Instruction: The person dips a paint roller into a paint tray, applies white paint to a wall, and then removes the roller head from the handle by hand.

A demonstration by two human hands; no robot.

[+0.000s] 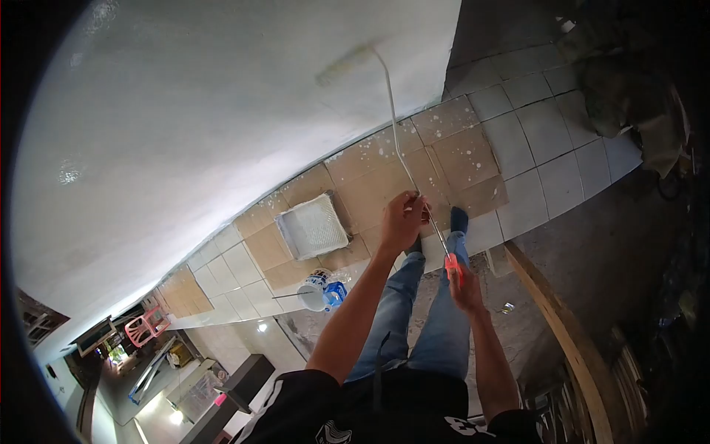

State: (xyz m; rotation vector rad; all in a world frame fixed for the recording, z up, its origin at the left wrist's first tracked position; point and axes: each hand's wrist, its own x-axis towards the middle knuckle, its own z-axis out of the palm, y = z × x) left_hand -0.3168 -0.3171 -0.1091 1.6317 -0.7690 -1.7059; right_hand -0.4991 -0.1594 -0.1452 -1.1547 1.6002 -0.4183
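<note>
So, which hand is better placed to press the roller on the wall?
Probably left: the left hand grips the pole nearer the roller; the right hand holds only its red end.

We extend both bare arms forward and down, the left hand [403, 220] farther out than the right hand [464, 285]. Both hands are closed in a fist-like grip, the left arm nearly straight, the right arm slightly bent at the elbow.
</note>
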